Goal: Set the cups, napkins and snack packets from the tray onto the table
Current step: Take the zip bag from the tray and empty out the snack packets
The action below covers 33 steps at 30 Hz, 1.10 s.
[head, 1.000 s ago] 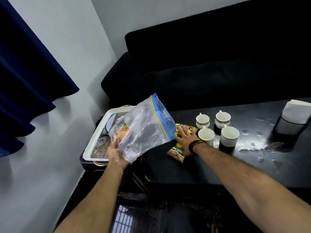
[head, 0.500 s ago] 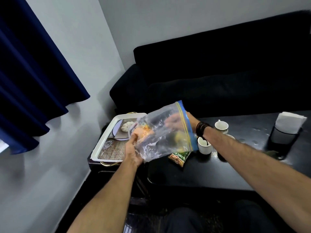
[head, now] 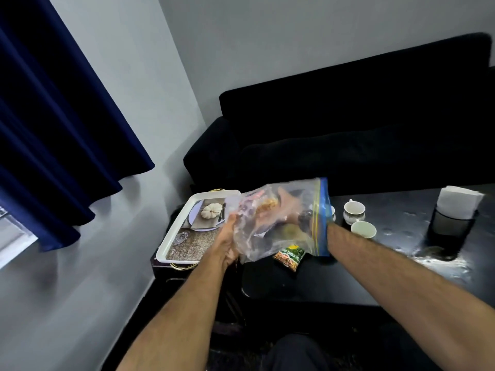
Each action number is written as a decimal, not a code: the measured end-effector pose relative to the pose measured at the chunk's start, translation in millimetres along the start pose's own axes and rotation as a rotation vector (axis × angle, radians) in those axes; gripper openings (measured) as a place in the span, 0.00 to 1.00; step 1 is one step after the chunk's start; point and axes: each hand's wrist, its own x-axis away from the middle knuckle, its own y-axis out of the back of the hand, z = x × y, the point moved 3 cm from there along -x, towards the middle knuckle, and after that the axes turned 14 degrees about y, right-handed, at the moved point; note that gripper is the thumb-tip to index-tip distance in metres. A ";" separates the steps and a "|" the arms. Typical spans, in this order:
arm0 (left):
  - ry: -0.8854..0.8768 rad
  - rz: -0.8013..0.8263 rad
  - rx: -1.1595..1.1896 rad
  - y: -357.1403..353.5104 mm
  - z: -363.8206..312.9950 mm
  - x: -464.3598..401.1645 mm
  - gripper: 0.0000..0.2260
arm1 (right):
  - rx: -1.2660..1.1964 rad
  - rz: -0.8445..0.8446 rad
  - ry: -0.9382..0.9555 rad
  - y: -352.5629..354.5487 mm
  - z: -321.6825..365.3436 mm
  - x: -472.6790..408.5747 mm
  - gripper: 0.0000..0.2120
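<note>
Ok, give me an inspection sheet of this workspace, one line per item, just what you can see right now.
Surface: black table, wet patches on its right side.
Job's things: clear zip bag held over the table's left edge, an orange packet inside; green snack packet lying on the table; two cups clearly visible on the table; napkins upright in a dark holder; white tray left of the table, nothing loose seen on it.
Clutter: nothing seen.
Hands: left hand grips the bag's closed end; right hand is inside the bag, its fingers blurred.
Cables: nothing seen.
Surroundings: black sofa, blue curtain, grey wall.
</note>
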 end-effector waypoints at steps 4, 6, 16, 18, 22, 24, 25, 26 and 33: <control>-0.071 -0.159 0.230 32.8 -12.6 -3.7 0.19 | -0.007 -0.277 -0.036 30.7 -10.1 -10.2 0.21; -0.108 -0.152 0.399 48.8 -19.7 -3.8 0.16 | 0.235 -0.388 0.021 52.6 -9.5 -13.7 0.23; -0.145 -0.278 0.702 94.7 -18.9 -6.1 0.12 | 0.347 -0.202 -0.187 22.3 -85.9 -4.5 0.36; -0.145 -0.236 0.716 98.1 -18.4 -13.1 0.14 | 0.423 -0.122 -0.151 0.6 -97.0 -12.1 0.37; -0.130 -0.141 0.698 101.4 -16.9 -31.3 0.12 | 0.600 0.023 -0.025 -39.0 -111.6 -33.8 0.37; -0.121 -0.100 0.712 98.7 -15.4 -38.5 0.09 | 0.788 0.074 0.006 -49.2 -123.4 -42.2 0.34; -0.123 -0.077 0.712 96.7 -15.3 -42.3 0.07 | 0.917 0.101 0.009 -52.3 -129.2 -44.8 0.32; -0.125 -0.065 0.706 94.1 -14.8 -45.5 0.06 | 1.055 0.130 0.004 -53.9 -135.5 -45.0 0.29; -0.080 -0.128 0.653 95.9 -7.4 -64.7 0.12 | 1.219 -0.060 0.143 -46.5 -146.2 -37.4 0.28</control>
